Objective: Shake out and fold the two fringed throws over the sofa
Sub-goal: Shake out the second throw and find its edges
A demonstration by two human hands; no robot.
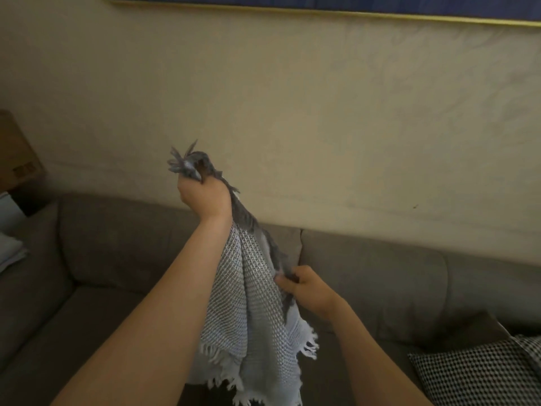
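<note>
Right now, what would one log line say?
left hand: grips throw high | right hand: pinches its fringed edge | over sofa

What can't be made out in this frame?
Head view:
- grey fringed throw: bottom cut off by the frame edge; bunched, so its shape is unclear.
- left hand: grip fingers mostly hidden behind the hand itself.
- checked fabric: cut by the right edge; cushion or second throw, cannot tell.

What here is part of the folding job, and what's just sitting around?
In the job: grey fringed throw, gripped by left hand and right hand; sofa.
Lying about: checked fabric (cushion or throw, unclear), cardboard box, framed picture.
</note>
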